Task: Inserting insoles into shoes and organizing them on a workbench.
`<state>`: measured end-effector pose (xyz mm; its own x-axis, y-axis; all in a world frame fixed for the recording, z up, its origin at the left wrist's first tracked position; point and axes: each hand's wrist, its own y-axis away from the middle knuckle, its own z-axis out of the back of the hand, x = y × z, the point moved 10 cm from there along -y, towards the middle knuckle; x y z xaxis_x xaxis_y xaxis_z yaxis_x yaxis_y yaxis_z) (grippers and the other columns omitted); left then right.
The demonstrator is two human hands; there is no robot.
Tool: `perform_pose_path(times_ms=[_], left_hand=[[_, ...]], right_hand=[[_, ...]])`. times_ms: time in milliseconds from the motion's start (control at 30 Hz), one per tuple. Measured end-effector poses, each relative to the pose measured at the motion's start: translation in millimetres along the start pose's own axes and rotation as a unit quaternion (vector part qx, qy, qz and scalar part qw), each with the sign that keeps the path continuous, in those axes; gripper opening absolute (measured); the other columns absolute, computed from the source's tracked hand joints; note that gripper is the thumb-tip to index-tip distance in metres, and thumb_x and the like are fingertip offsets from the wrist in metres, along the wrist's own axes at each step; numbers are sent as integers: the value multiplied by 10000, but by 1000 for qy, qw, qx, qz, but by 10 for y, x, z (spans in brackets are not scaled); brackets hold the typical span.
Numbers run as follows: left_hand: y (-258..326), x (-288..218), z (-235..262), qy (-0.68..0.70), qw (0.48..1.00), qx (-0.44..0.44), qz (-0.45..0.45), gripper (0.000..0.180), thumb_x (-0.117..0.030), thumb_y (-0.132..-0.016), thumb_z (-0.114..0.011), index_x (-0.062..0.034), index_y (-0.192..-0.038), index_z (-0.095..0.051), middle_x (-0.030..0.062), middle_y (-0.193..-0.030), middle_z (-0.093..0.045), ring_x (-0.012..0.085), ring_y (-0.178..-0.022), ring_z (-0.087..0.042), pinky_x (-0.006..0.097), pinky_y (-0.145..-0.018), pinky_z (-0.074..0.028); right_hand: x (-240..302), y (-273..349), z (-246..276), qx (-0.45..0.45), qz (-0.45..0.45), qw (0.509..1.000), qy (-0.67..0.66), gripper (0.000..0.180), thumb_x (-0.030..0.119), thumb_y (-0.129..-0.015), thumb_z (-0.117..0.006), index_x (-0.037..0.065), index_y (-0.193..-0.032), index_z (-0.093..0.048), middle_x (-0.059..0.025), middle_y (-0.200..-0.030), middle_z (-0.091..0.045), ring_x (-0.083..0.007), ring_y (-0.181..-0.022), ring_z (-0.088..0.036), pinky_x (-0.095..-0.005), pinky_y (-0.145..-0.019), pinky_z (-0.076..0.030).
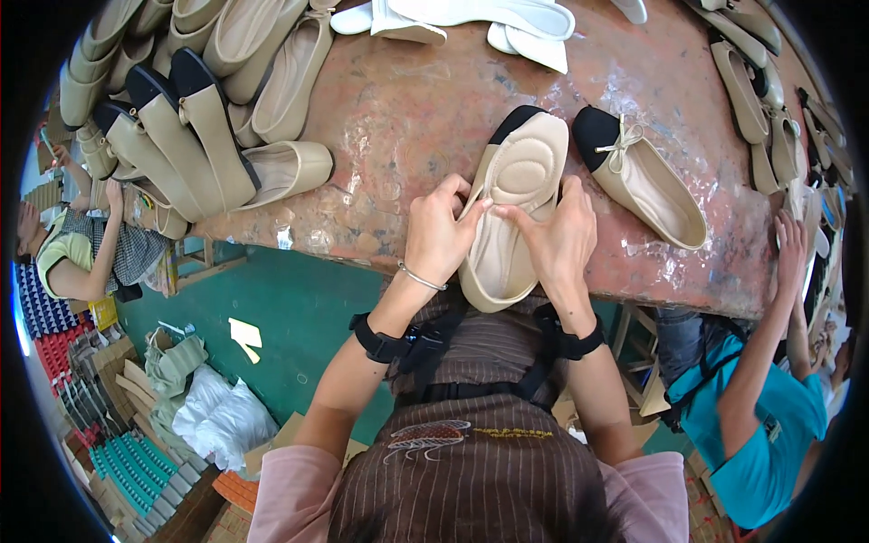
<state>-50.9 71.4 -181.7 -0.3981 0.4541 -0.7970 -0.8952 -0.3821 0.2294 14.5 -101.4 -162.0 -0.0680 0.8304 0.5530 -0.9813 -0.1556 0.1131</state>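
Note:
A beige flat shoe [507,258] with a black toe lies lengthwise at the near edge of a worn reddish table [407,118], its heel hanging over the edge. A padded beige insole [528,166] sits in its front part. My left hand [439,233] grips the shoe's left rim, fingers pinching the insole's edge. My right hand [563,233] rests on the shoe's right side, fingertips meeting the left hand's over the insole. A second beige shoe [644,179] with a black toe and a bow lies just right of it.
Many beige shoes [190,109] are stacked at the table's far left, more along the right edge [756,90]. White insoles [480,18] lie at the back. One person [86,253] sits to the left, another in a teal shirt [769,407] to the right. Boxes and bags crowd the green floor [290,317].

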Motion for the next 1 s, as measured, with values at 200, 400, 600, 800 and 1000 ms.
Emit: perform_pose_path(times_ms=[200, 400, 600, 800, 1000], left_hand=[[344, -267, 124, 7, 997, -15, -69, 793, -286, -779, -831, -9, -1373, -385, 230, -1231, -560, 295, -1037, -596, 379, -868, -492], [888, -219, -155, 22, 981, 63, -183, 1342, -385, -645, -912, 49, -1520, 8, 305, -1595, -74, 428, -1475, -205, 515, -1180, -232], [901, -103, -287, -42, 956, -63, -283, 1306, -433, -681, -864, -34, -1552, 24, 365, -1552, -176, 516, -1475, -97, 723, -1105, -6], [876, -34, -308, -17, 967, -43, -252, 1321, -447, -702, -835, -26, -1556, 81, 368, -1555, -183, 501, -1485, -80, 681, -1113, 86], [901, -74, -378, -70, 952, -42, -294, 1385, -531, -673, -835, 57, -1531, 79, 366, -1559, -168, 460, -1496, -109, 662, -1117, 109]], right_hand=[[392, -177, 396, -117, 162, 973, -116, 1049, 112, -641, -904, -26, -1476, -283, -224, -1221, -604, -311, -1050, -638, -398, -940, -502], [600, 116, 462, -3, 171, 963, -210, 158, -47, -712, -705, 9, -855, -668, -179, -1011, -647, -305, -882, -678, -367, -755, -528], [645, 807, 123, 50, 213, 976, 8, 354, -34, -768, -611, 37, -1114, -636, -246, -1327, -571, -433, -1273, -520, -579, -1111, -317], [631, 408, -150, -25, 240, 965, 98, 481, 39, -811, -580, 42, -1291, -609, -235, -1306, -589, -398, -1243, -548, -597, -1148, -231], [664, 266, -120, 30, 248, 954, 164, 485, 117, -855, -568, -11, -1323, -545, -307, -1350, -505, -460, -1240, -508, -640, -1137, -204]])
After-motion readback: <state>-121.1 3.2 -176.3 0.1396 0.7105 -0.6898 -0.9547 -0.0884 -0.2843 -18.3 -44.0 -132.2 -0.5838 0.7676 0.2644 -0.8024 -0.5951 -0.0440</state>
